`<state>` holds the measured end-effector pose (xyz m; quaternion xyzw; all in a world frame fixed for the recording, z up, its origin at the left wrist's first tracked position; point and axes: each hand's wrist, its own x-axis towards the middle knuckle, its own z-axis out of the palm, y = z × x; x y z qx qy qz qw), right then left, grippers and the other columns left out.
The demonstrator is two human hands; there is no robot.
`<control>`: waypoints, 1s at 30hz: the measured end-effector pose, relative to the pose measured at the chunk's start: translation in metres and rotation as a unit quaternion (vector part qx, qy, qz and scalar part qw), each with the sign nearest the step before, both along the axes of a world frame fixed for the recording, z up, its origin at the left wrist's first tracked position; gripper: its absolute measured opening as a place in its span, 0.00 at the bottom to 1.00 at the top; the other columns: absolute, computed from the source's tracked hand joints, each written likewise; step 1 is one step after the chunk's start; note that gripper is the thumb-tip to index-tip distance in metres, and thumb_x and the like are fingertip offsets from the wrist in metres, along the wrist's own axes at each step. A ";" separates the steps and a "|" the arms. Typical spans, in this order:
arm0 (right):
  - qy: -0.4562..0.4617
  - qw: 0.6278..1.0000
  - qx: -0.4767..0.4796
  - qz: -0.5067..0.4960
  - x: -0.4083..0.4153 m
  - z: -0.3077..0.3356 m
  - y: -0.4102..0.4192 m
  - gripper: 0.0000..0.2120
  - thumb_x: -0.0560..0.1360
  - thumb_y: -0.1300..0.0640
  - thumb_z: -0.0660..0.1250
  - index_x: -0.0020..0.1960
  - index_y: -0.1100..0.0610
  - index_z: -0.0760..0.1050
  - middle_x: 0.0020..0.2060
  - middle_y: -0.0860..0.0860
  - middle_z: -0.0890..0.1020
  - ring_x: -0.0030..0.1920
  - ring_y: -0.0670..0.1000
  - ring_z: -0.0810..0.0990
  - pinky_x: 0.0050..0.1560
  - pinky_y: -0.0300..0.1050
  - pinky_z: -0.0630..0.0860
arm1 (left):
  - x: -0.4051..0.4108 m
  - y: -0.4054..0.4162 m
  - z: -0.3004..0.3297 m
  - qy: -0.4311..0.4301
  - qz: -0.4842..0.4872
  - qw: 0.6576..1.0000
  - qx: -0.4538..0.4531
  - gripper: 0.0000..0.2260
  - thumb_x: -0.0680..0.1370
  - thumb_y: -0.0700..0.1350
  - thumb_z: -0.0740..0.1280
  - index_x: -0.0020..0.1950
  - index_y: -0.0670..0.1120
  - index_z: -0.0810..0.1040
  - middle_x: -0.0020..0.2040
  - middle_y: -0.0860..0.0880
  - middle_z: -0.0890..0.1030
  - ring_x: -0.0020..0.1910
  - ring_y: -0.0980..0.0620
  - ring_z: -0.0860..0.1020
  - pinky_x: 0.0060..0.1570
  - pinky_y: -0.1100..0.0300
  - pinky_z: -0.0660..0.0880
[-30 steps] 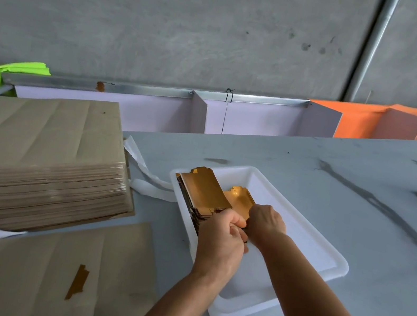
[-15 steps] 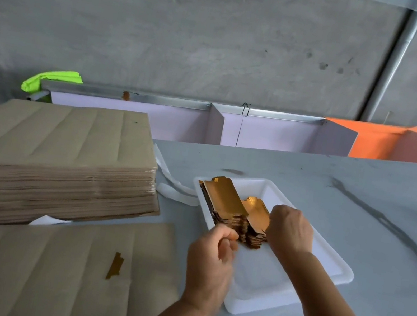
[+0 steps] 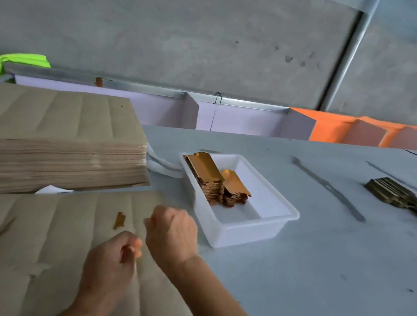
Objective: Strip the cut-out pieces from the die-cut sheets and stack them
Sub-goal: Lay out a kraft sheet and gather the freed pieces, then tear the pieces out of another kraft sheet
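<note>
Lying flat on the bench (image 3: 322,261), a die-cut sheet (image 3: 28,243) sits beneath both hands: left hand (image 3: 110,266) and right hand (image 3: 173,232) hover with fingers curled, holding nothing visible. Gold cut-out pieces (image 3: 212,178) stand stacked in the white tray (image 3: 244,231), beside the sheet pile (image 3: 47,135).

The grey desk (image 3: 309,259) carries a tall sheet stack (image 3: 46,140) at left, a loose sheet (image 3: 32,252) lower left, a white tray (image 3: 239,227) at centre, and brown piles (image 3: 393,192) at far right.
</note>
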<state>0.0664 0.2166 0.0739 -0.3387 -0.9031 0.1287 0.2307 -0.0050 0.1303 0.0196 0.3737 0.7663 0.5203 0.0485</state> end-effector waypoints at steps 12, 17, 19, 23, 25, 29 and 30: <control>-0.012 0.987 -0.153 -0.035 -0.021 -0.045 -0.017 0.10 0.75 0.54 0.67 0.53 0.57 0.80 0.52 0.54 0.82 0.52 0.55 0.80 0.53 0.47 0.76 | -0.036 -0.154 -0.017 0.306 -0.051 0.927 -0.209 0.15 0.52 0.42 0.80 0.31 0.50 0.78 0.39 0.51 0.80 0.40 0.55 0.71 0.35 0.62 0.71; -0.090 0.984 -0.154 -0.015 -0.056 -0.051 -0.004 0.26 0.76 0.47 0.66 0.71 0.53 0.67 0.66 0.56 0.72 0.63 0.57 0.72 0.63 0.51 0.71 | -0.048 -0.173 -0.012 0.284 -0.002 0.900 -0.330 0.17 0.52 0.52 0.80 0.35 0.53 0.77 0.49 0.49 0.80 0.43 0.49 0.79 0.40 0.56 0.71; -0.129 0.985 -0.114 -0.010 -0.072 -0.049 0.003 0.26 0.77 0.47 0.64 0.73 0.51 0.63 0.67 0.58 0.69 0.65 0.60 0.69 0.64 0.51 0.69 | -0.047 -0.171 -0.011 0.314 0.012 0.876 -0.365 0.11 0.71 0.54 0.69 0.50 0.54 0.74 0.66 0.48 0.69 0.61 0.48 0.70 0.55 0.55 0.64; -0.210 0.973 -0.092 0.018 -0.110 -0.055 0.004 0.19 0.80 0.51 0.58 0.71 0.45 0.66 0.67 0.55 0.68 0.66 0.60 0.68 0.65 0.51 0.69 | -0.065 -0.186 -0.004 0.303 0.038 0.882 -0.360 0.17 0.59 0.51 0.79 0.45 0.50 0.81 0.57 0.42 0.79 0.54 0.42 0.79 0.49 0.48 0.76; -0.184 0.981 -0.063 0.026 -0.118 -0.065 0.001 0.15 0.80 0.56 0.59 0.65 0.50 0.74 0.63 0.54 0.74 0.62 0.58 0.72 0.62 0.51 0.71 | -0.085 -0.193 0.000 0.305 0.102 0.869 -0.375 0.19 0.57 0.45 0.79 0.47 0.47 0.83 0.54 0.41 0.80 0.53 0.40 0.79 0.43 0.47 0.77; -0.158 0.987 0.002 0.022 -0.121 -0.073 -0.005 0.10 0.78 0.65 0.59 0.53 0.62 0.78 0.50 0.57 0.78 0.50 0.56 0.78 0.52 0.47 0.76 | -0.126 -0.199 -0.005 0.254 0.186 0.843 -0.437 0.18 0.78 0.44 0.61 0.68 0.47 0.69 0.69 0.40 0.68 0.64 0.40 0.71 0.55 0.50 0.75; -0.157 0.987 0.015 0.028 -0.122 -0.071 -0.006 0.09 0.77 0.66 0.59 0.50 0.62 0.78 0.47 0.56 0.77 0.48 0.55 0.78 0.50 0.46 0.76 | -0.133 -0.200 -0.010 0.263 0.180 0.837 -0.445 0.16 0.81 0.43 0.54 0.70 0.47 0.65 0.69 0.42 0.67 0.63 0.42 0.71 0.57 0.51 0.73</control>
